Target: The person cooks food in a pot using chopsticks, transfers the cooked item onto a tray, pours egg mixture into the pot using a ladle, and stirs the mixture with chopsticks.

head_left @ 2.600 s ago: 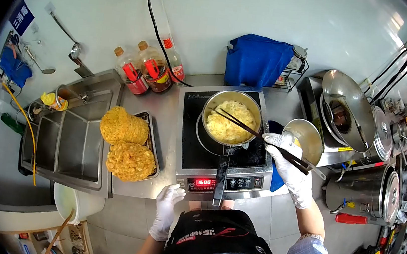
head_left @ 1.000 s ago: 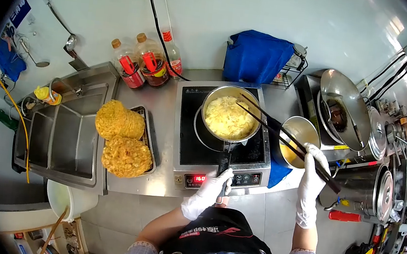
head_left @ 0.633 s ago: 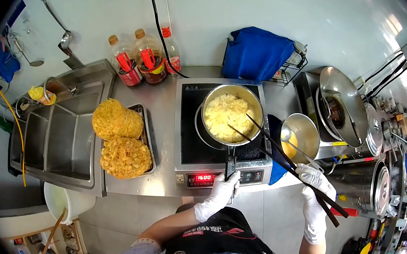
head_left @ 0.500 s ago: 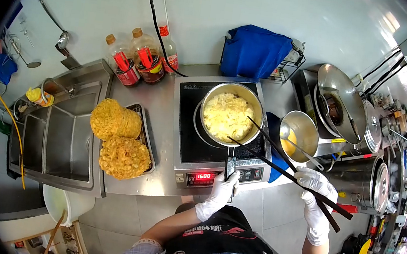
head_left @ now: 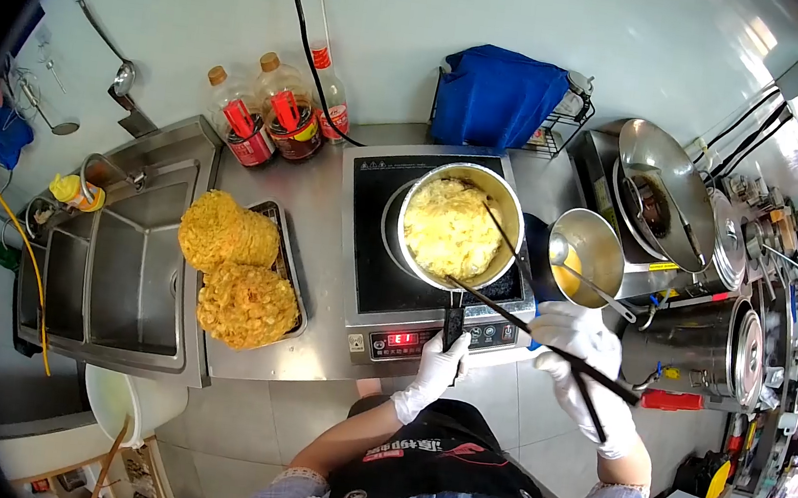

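Round steel saucepan, lumpy yellow food
Left hand grips black handle, six o'clock; right hand clasps slender chopsticks, four o'clock.

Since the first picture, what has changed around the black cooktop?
The white-gloved left hand took hold of the black handle of the round metal pot, which shifted slightly right. The red display went from 1600 to E1. The gloved right hand still holds the long dark chopsticks; the golden food cakes stayed.
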The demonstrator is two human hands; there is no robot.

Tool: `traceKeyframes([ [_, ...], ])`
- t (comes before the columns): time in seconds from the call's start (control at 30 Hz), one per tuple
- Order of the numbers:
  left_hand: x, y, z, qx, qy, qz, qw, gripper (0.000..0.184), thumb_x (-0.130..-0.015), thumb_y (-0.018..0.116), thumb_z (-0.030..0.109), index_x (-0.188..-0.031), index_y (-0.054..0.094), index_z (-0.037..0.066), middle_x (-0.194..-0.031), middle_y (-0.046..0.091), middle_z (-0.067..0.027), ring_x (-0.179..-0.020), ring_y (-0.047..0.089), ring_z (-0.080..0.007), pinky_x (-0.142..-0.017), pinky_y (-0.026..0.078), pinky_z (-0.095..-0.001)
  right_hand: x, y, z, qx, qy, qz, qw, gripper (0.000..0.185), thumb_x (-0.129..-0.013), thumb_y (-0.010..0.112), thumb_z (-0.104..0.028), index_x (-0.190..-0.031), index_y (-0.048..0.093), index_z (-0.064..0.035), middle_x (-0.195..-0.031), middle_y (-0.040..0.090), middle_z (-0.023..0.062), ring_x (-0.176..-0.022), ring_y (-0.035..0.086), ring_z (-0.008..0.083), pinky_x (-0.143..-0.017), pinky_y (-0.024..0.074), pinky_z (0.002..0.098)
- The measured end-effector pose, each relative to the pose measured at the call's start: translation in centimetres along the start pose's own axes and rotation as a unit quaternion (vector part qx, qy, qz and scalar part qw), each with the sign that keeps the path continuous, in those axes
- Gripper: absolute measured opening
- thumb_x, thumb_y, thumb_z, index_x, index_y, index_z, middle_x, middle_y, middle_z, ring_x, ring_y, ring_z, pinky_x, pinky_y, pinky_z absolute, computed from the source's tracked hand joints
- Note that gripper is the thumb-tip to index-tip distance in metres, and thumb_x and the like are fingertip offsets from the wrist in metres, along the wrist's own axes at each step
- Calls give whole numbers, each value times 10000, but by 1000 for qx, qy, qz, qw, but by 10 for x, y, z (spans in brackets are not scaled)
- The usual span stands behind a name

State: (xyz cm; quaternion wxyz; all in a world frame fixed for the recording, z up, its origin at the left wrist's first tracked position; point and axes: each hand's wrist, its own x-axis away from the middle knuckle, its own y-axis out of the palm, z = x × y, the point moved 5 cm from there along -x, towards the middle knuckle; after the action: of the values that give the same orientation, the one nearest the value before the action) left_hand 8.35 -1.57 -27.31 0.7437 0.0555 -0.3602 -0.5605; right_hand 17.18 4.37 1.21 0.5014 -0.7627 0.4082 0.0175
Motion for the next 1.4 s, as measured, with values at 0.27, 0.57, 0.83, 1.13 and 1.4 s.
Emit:
traceKeyframes([
  [0.27,3,2,5,-6,12,6,1000,145,-902,547,176,-850,551,41,-615,516,27,-503,463,-68,-457,380,-214,74,79,18,145,-150,-50,977,351,-682,706,-220,-959,571,-52,-980,625,103,-984,586,294,-726,518,346],
  [0.57,0,5,7,13,34,13,999,167,-897,560,193,-813,537,50,-567,493,15,-423,433,-70,-390,341,-205,69,105,57,165,-155,-62,972,325,-728,557,-176,-1017,571,-29,-1147,561,132,-1020,568,294,-802,500,338],
  [0.83,2,4,8,30,-6,1,1000,194,-889,575,224,-781,522,72,-592,508,14,-456,465,-80,-423,369,-210,53,59,67,-138,58,191,970,168,-743,607,83,-893,624,12,-954,630,176,-867,639,270,-822,499,322],
  [1.13,4,9,16,14,-1,16,1000,186,-903,550,202,-775,527,70,-587,506,13,-441,453,-80,-416,366,-211,72,53,153,-448,372,382,718,266,-897,556,-244,-1024,565,-10,-975,613,119,-814,635,214,-707,542,314],
  [1.4,2,15,19,8,16,13,1000,229,-905,549,224,-738,516,70,-564,509,-1,-426,462,-92,-408,368,-222,17,-68,92,-224,289,245,898,179,-874,580,-127,-960,615,26,-899,630,105,-822,622,180,-720,531,302],
])
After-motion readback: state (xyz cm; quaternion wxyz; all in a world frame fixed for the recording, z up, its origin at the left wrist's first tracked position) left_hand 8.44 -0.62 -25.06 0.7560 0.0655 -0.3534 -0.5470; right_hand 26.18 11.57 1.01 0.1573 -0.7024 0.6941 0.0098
